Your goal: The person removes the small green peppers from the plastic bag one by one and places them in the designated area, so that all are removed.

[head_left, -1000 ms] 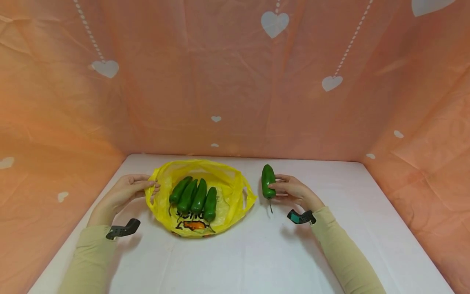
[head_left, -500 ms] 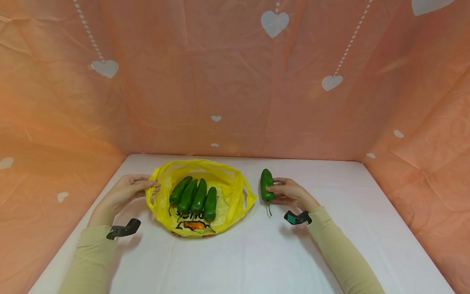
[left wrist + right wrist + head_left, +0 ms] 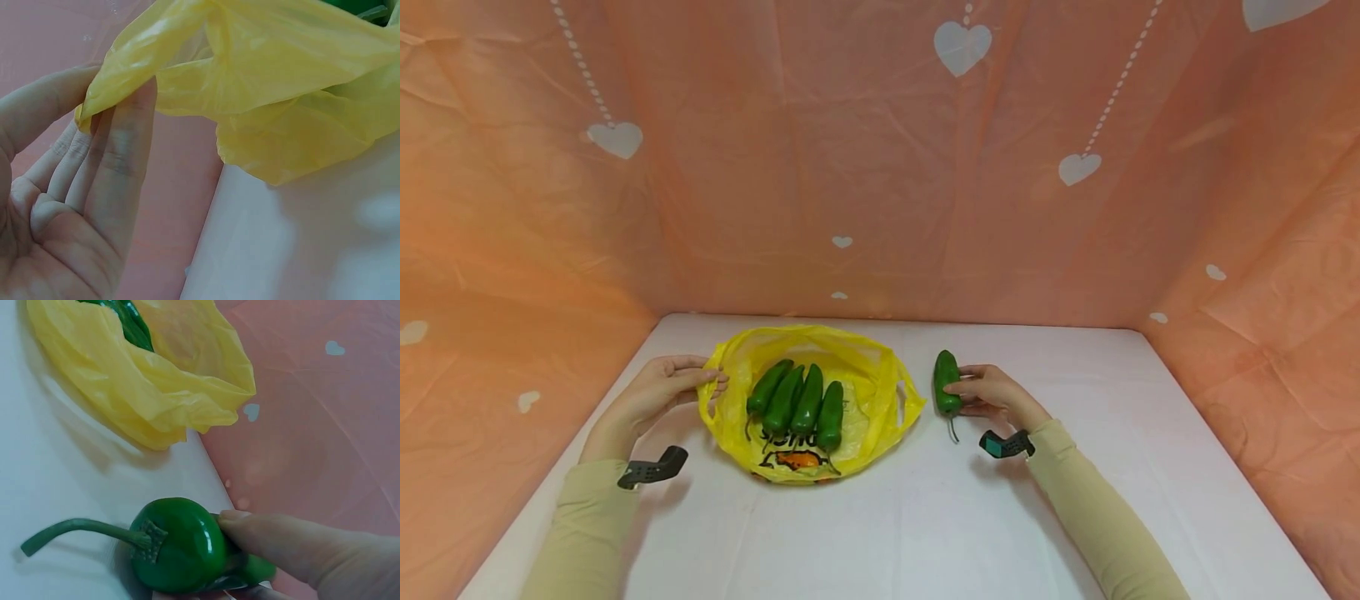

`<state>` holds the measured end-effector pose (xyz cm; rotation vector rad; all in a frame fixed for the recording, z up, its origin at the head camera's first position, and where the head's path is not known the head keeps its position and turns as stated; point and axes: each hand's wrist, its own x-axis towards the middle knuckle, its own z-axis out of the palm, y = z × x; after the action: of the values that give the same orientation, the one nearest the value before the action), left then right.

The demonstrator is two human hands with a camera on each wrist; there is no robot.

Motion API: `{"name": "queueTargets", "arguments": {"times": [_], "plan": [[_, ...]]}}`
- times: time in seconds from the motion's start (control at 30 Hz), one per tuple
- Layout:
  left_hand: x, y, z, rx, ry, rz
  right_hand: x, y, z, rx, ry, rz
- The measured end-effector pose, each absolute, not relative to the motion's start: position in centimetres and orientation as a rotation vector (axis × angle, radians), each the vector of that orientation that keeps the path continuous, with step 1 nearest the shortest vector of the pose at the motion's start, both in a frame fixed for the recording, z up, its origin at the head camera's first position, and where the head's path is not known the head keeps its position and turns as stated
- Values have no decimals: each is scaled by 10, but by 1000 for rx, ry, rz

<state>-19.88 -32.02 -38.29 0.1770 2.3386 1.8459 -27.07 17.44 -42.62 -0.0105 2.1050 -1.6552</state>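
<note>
A yellow plastic bag (image 3: 865,437) lies spread on the white table, its mouth facing up. Inside it several green chili peppers (image 3: 808,400) rest side by side, stems toward the near side. My left hand (image 3: 658,392) pinches the bag's left handle between thumb and fingers; the left wrist view shows the thumb and index finger on the yellow film (image 3: 119,75). To the right of the bag, my right hand (image 3: 996,392) grips one more green chili pepper (image 3: 946,379), its curved stem pointing toward the near side. In the right wrist view the thumb presses against this pepper's side.
The white table (image 3: 865,542) ends at an orange-pink cloth backdrop (image 3: 880,167) with white hearts, which also rises on both sides. Black wrist straps (image 3: 1007,444) sit at both sleeve cuffs. The bag's right handle (image 3: 910,404) points toward the held pepper.
My right hand has moved slightly left and nearer with the chili pepper, bringing it lower in the view. The left hand, the bag and the peppers inside have stayed put.
</note>
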Motion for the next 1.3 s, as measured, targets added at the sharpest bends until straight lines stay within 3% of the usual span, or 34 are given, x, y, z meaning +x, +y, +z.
{"name": "queueTargets", "arguments": {"times": [1.3], "plan": [[-199, -322, -380, 121, 2362, 1801, -272, 174, -423, 26, 2167, -1569]]}}
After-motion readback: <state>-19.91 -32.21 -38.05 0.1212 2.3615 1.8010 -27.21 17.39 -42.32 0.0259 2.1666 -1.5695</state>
